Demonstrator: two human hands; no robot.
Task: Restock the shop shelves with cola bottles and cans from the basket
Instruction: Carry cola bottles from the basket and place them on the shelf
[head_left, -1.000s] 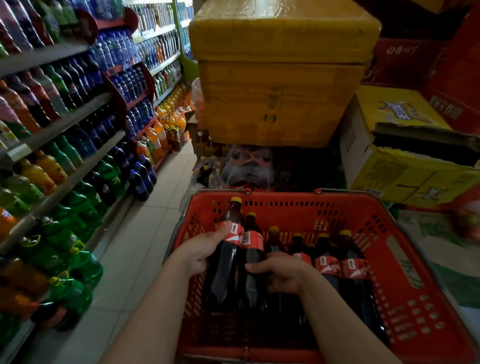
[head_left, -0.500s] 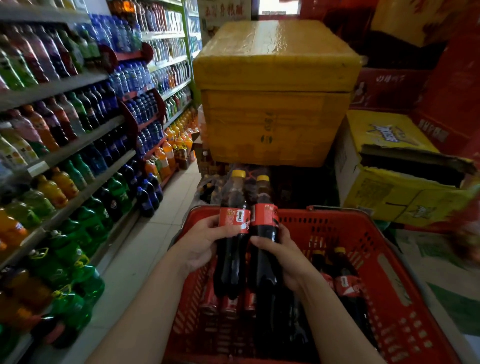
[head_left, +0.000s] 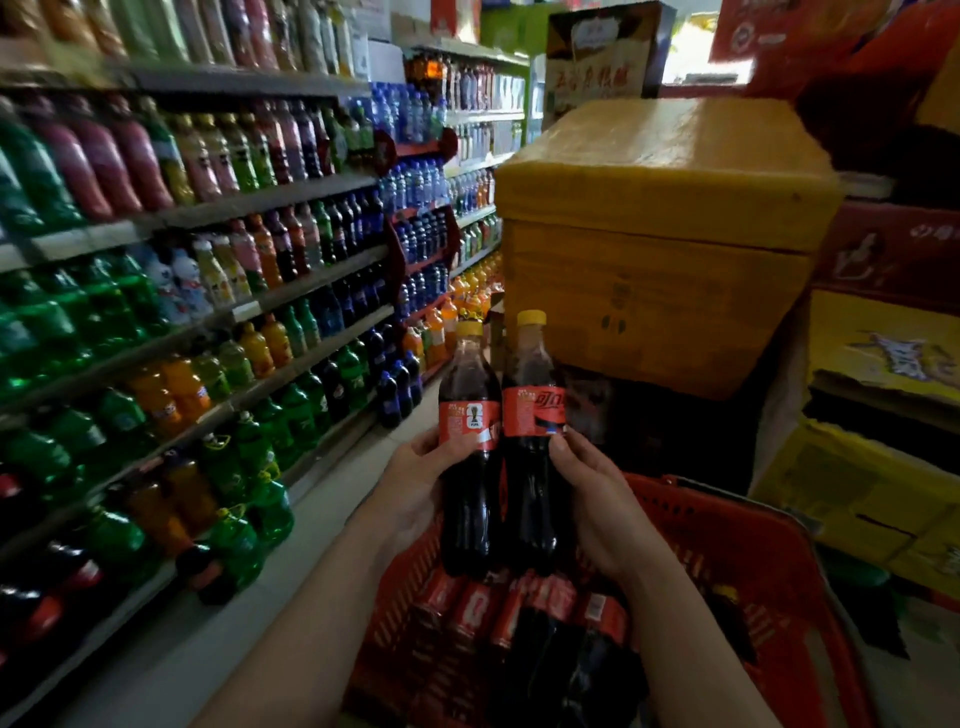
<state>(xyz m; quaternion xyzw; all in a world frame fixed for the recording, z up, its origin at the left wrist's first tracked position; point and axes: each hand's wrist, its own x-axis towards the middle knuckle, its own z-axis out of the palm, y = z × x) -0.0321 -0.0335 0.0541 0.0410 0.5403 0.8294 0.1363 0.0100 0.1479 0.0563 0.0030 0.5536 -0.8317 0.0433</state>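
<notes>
Two cola bottles (head_left: 470, 415) — upright over basket (head_left: 727, 506)

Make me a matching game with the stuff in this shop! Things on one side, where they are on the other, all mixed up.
Things
1. raised bottles
2. cans
3. yellow box
4. green bottles

Places
a. on the shelves at the left
b. lying in the basket
c. one in the left hand, one in the right hand
d. behind the basket

Pairs: 1-c, 2-b, 3-d, 4-a
</notes>
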